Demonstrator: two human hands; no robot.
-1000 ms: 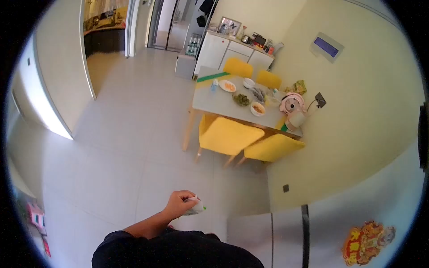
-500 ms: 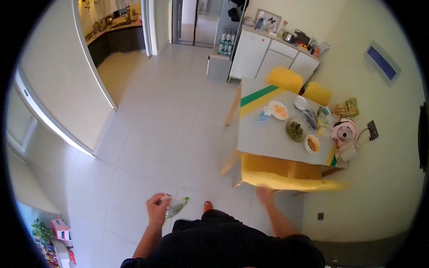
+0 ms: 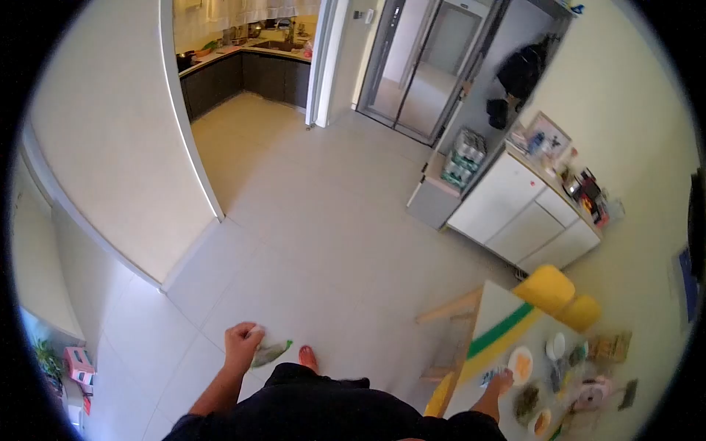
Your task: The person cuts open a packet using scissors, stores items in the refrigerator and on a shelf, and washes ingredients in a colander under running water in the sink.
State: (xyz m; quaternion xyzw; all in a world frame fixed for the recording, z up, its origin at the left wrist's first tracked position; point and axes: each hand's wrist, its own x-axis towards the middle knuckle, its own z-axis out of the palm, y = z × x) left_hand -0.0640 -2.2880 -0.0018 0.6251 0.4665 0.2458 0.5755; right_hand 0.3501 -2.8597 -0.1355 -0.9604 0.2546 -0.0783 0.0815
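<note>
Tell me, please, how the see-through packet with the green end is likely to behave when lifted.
The packet is probably floppy, as its body looks thin and see-through. It seems light, since the left hand grips it by one end. Any contents are too blurred to judge.

The place was marked as a home by a dining table (image 3: 493, 309), flanked by yellow chairs (image 3: 543, 290) and set with a plate (image 3: 521, 366) and bowls (image 3: 555, 345), by a white sideboard (image 3: 491, 197) bearing a picture frame (image 3: 548, 136), and by a kitchen (image 3: 243, 121) with a sink (image 3: 278, 45) and dark cabinets (image 3: 213, 84) seen through a doorway (image 3: 328, 81).
</note>
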